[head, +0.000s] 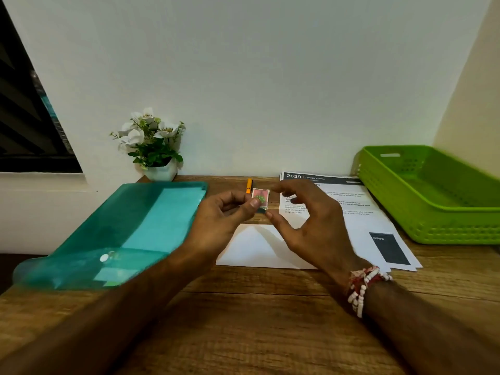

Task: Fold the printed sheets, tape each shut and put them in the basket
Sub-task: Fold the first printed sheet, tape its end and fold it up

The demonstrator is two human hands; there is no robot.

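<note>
Centre frame: left hand (224, 212) pinches a small pictured sticker (260, 198); right hand (311, 226) hovers beside it, fingers spread, holding nothing. The folded white sheet (251, 250) lies just below and looks light and floppy, best pinned at the flap.

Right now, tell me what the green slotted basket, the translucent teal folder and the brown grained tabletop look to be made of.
Green slotted basket: moulded plastic, semi-gloss, with perforated walls. Translucent teal folder: thin glossy plastic; paper shows through it. Brown grained tabletop: wood or wood-look laminate, matte; grain lines alone cannot settle which.
</note>
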